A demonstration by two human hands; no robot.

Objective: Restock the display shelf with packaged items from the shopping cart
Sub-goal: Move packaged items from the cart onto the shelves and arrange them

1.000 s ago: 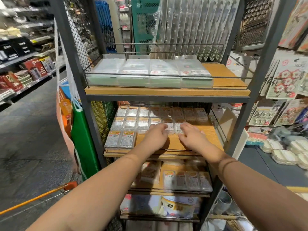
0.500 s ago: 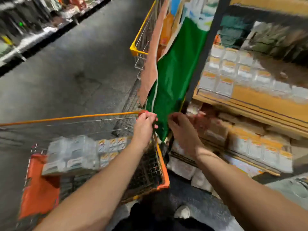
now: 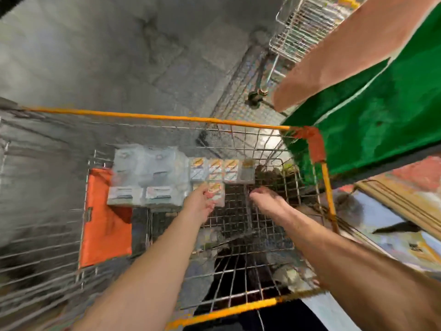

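I look down into the wire shopping cart with its orange rim. A row of small orange-labelled packets lies on the far part of the cart floor, beside larger clear wrapped packs. My left hand reaches into the cart and pinches one small packet at its left edge. My right hand hovers over the bare wire floor just right of that packet, fingers loose and holding nothing. Motion blur softens both hands.
An orange child-seat flap lies at the cart's left. A green hanging banner and the edge of the display shelf stand to the right. A second wire cart is parked at the upper right on the grey floor.
My view swung from the shelf down to the cart. Both hands left the shelf packets, passed the cart rim and reached inside; the left hand took hold of a small packet.
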